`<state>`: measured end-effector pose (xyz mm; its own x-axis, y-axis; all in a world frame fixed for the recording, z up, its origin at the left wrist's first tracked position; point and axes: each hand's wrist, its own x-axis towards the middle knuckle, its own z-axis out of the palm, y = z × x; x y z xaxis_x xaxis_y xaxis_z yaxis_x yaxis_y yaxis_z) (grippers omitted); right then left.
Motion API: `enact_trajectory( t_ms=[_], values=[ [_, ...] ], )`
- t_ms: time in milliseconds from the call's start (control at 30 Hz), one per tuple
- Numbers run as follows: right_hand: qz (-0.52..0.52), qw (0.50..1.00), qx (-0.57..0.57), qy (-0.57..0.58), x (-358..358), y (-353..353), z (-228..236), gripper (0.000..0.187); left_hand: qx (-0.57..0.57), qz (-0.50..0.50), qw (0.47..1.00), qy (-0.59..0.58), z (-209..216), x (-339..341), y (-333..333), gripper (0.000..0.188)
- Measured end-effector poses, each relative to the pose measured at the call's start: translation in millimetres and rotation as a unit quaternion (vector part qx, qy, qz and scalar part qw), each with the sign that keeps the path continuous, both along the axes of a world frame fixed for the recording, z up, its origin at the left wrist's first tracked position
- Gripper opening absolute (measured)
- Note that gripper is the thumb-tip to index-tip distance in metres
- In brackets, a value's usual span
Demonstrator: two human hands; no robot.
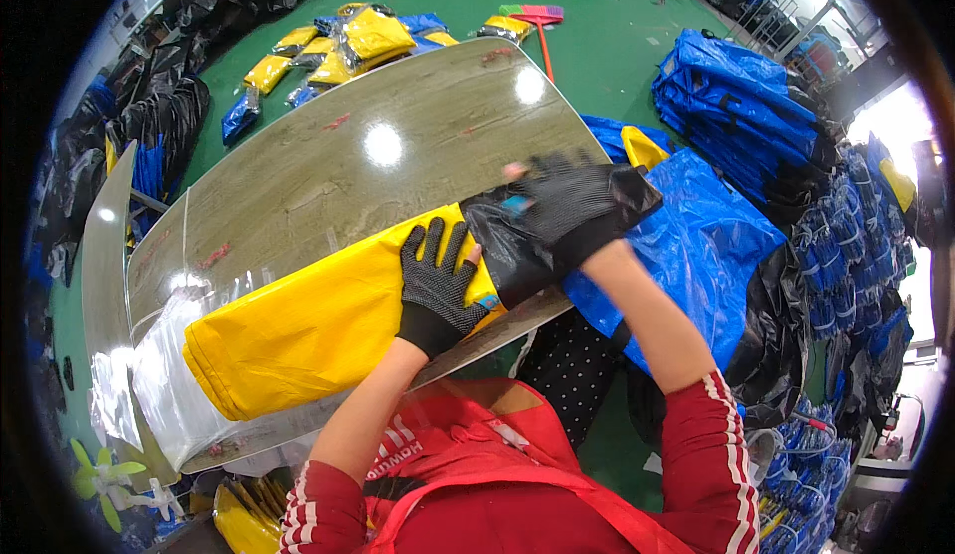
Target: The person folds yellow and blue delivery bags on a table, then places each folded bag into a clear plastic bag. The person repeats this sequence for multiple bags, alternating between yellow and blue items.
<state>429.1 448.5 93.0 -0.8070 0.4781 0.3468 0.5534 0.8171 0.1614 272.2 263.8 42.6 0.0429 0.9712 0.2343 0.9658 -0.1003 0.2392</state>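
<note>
A long folded piece of glossy plastic sheeting lies slantwise across the table [298, 191], with a yellow part [308, 325] to the left and a black part [497, 246] to the right. My left hand [435, 280], in a black dotted glove with bare thumb tip, rests flat on the yellow part beside the seam, fingers spread. On the black part lies my right hand [567, 201], also gloved, its thumb stretched out and its fingers blurred by motion. Both hands appear to press from above. The black part's far end reaches over the table's right edge.
Blue sheeting [686, 246] hangs at the table's right, with a blue stack [736, 106] behind. Packed yellow bundles [373, 37] and a broom [542, 27] lie on the green floor beyond. Clear plastic [164, 375] covers the left end. A green-bladed fan [104, 474] stands lower left.
</note>
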Motion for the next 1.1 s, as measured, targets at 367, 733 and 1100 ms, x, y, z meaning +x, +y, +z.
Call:
enact_trajectory(
  t_ms=[367, 733, 1100],
  values=[
    [-0.178, 0.925, -0.001, 0.336, 76.6, 19.5, -63.4, 0.046, 0.08, 0.022, 0.994, -0.072, -14.3, 33.6, 49.4, 0.084],
    [0.113, 0.932, -0.198, 0.282, -5.8, -96.2, 1.2, 0.056, 0.014, -0.06, 0.975, -0.212, -24.1, 27.4, 22.3, 0.072],
    [0.101, 0.974, -0.203, 0.003, -89.3, -166.6, -7.1, 0.095, 0.039, 0.036, 0.998, 0.027, 51.7, -97.1, -112.9, 0.064]
  ],
)
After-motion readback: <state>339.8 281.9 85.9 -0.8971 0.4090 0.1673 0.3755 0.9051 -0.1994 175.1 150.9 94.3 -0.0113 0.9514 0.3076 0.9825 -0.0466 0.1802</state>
